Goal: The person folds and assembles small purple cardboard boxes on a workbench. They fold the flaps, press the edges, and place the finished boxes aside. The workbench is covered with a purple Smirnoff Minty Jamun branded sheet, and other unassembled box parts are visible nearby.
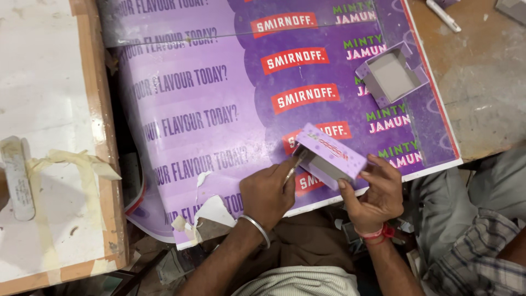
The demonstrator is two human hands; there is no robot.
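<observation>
Work surface: brown bench (482, 109), worn, pale scuffs, bare only at right. Large purple printed sheet (219, 98) lies flat across it, white edge, covers most of the top; near-left corner torn, white scraps (211, 211) peeling. Small open box (392, 75), purple outside, grey inside, sits on the sheet near its right edge. White marker (442, 15) on bare bench, top right. White board (49, 137) with wood rim and masking tape (82, 164) abuts at left.
</observation>
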